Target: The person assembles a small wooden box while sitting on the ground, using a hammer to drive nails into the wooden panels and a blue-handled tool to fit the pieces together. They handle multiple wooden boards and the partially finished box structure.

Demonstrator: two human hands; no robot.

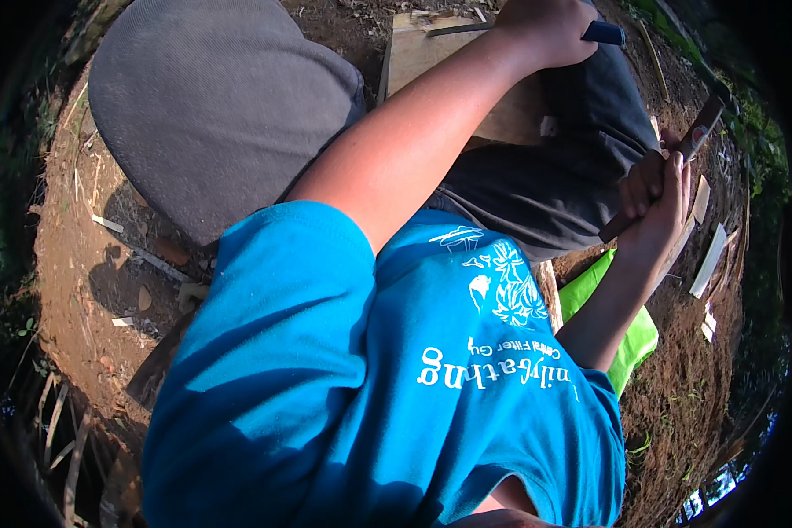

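Observation:
My left hand (550,33) is closed around a narrow-bladed tool with a dark blue handle (605,33). Its thin metal blade (460,29) points left, over a pale wooden board (414,57) between my legs. My left arm stretches across to the upper right. On the right, beside my bent knee, my right hand (656,194) grips a long brown handle (620,226) with a round mark near its upper end. A dark part shows at that end, but I cannot make out the tool's kind.
My dark trouser legs (224,114) flank the board. A bright green bag or cloth (638,348) lies beneath my right forearm. Pale wood strips (708,260) are scattered on the brown soil (678,422). Sticks (75,458) lie at lower left, and green plants border the ground.

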